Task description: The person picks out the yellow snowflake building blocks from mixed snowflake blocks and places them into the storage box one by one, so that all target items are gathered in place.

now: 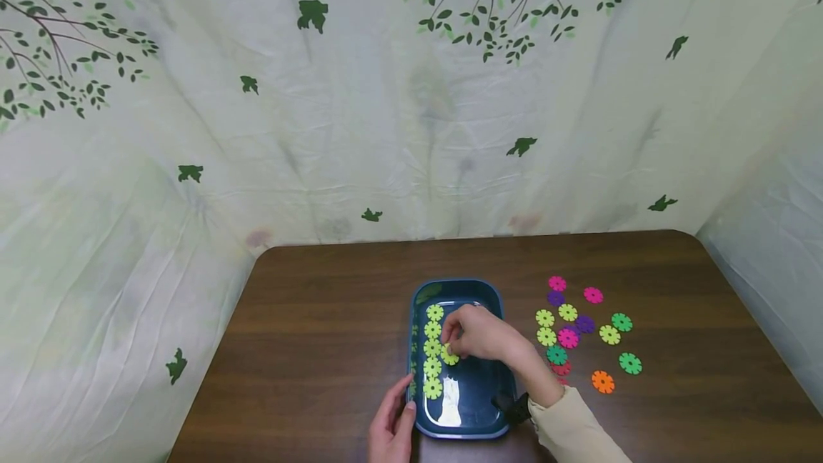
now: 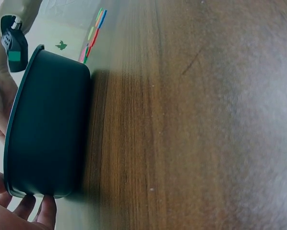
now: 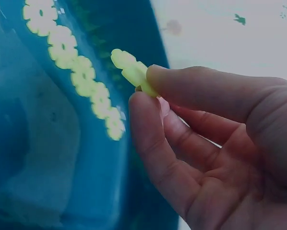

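Note:
A deep blue tray (image 1: 472,399) stands on the table, with several yellow-green flower-shaped discs (image 1: 432,366) in a column along its left side. Over the tray, my right hand (image 1: 479,334) pinches another yellow-green flower-shaped disc (image 3: 133,73) between thumb and index finger, just right of the column. The disc is tilted in the right wrist view. My left hand (image 1: 391,426) is at the tray's near left corner. Its fingertips (image 2: 47,208) touch the outer wall, and part of that hand is cut off by the frame.
Right of the tray lie loose flower-shaped discs in several colours, among them an orange disc (image 1: 603,381), a green disc (image 1: 631,363) and a pink disc (image 1: 594,295). Some overlap, partly behind my right forearm. A leaf-printed cloth (image 1: 444,184) hangs behind the wooden table (image 1: 308,349).

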### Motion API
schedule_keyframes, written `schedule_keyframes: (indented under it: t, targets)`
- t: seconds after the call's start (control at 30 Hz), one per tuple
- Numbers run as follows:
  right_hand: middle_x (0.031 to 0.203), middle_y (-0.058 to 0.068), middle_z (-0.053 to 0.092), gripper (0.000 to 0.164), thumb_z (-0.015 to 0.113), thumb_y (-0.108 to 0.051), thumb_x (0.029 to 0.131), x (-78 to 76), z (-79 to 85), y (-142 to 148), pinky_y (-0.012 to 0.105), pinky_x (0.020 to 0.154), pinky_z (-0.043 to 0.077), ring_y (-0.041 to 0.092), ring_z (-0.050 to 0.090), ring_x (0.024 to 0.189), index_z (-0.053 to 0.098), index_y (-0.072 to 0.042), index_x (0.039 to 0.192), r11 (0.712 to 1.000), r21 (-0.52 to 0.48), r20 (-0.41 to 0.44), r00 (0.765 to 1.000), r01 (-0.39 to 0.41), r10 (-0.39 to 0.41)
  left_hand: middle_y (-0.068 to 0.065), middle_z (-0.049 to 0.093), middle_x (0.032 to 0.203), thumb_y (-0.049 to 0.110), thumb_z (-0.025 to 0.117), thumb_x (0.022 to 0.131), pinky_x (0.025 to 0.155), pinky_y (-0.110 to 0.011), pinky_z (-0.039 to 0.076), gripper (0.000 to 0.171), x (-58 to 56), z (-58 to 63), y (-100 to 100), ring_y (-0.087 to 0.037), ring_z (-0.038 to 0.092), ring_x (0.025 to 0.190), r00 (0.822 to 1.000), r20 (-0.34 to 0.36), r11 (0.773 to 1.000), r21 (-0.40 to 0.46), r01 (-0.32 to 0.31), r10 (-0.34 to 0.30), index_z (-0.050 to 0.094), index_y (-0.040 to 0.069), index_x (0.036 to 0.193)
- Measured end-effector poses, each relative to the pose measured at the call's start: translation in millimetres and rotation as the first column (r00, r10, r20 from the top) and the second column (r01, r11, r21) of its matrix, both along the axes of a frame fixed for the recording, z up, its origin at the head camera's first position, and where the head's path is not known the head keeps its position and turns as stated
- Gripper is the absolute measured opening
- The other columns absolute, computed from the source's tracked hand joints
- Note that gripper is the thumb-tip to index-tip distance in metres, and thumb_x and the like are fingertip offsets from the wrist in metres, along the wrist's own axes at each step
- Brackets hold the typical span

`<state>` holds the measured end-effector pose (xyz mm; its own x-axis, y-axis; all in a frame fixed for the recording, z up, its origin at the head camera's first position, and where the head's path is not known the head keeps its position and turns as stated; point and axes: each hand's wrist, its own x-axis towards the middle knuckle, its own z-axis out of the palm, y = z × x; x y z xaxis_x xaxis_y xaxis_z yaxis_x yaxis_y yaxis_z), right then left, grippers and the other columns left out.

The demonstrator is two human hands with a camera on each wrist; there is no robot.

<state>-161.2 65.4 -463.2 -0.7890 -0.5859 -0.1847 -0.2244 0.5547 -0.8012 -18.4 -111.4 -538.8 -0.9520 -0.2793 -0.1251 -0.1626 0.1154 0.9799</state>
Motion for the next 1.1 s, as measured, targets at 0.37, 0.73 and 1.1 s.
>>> schedule_keyframes:
  t: [0.37,0.73,1.1]
  targets:
    - [0.067,0.0,0.062,0.012,0.07,0.006,0.082,-9.9,-17.8,-8.7,0.031,0.056,0.052,0.018,0.06,0.059,0.072,-0.006,0.084,0.999,-0.014,0.086,0.995,-0.04,0.041,-0.022,0.058,0.133,-0.003,0.054,0.092,0.09,-0.018,0.045,0.04,-1.3,0.7,0.2,-0.033,0.055,0.122,1.0,-0.014,1.0,0.011,0.008,-0.007,0.061,0.008,0.13]
    - [0.064,0.005,0.064,0.014,0.071,0.01,0.079,-7.5,-26.4,-11.3,0.034,0.053,0.056,0.02,0.061,0.053,0.072,-0.004,0.077,0.997,0.038,0.173,0.983,-0.071,0.064,-0.022,0.059,0.131,-0.005,0.054,0.092,0.09,-0.019,0.046,0.039,-0.7,-0.7,0.0,-0.033,0.055,0.12,0.999,-0.046,1.0,0.02,0.009,-0.008,0.061,0.005,0.13]
    - [0.065,0.007,0.067,0.015,0.071,0.01,0.079,-4.5,-30.4,-11.6,0.034,0.052,0.056,0.021,0.063,0.053,0.073,-0.004,0.073,0.994,0.066,0.233,0.97,-0.09,0.073,-0.022,0.06,0.129,-0.007,0.055,0.091,0.089,-0.019,0.047,0.039,-0.7,-2.4,0.2,-0.033,0.056,0.119,0.997,-0.082,1.0,0.013,0.007,-0.006,0.061,0.003,0.128]
